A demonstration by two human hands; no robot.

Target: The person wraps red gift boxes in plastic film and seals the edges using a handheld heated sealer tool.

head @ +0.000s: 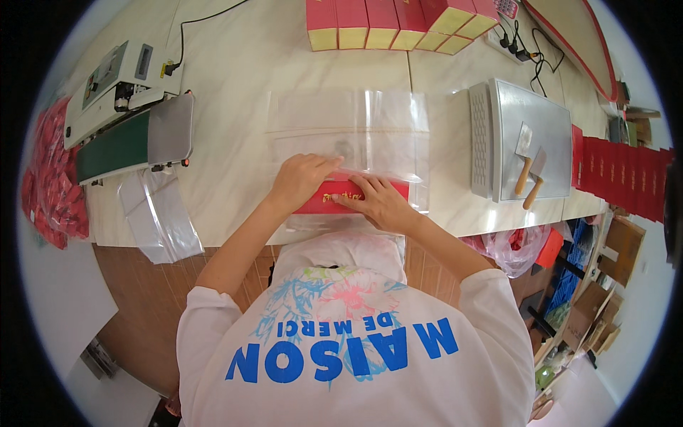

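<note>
A long red box (347, 204) with gold writing lies at the near table edge, on or in clear plastic film. My left hand (304, 179) reaches over its left part, fingertips at the film's near fold. My right hand (378, 200) rests spread on the box's face, thumb beside the gold writing. Beyond both hands a sheet or bag of clear plastic film (320, 115) spreads over the marbled table. Whether the fingers of my left hand pinch the film cannot be made out.
A sealing machine with a green belt (114, 147) stands at left, clear bags (160, 213) before it. At right, two wooden-handled scrapers (523, 168) lie on a metal-topped appliance (504, 133). Red-and-yellow boxes (368, 24) line the far side. A power strip (504, 48) with cables sits far right.
</note>
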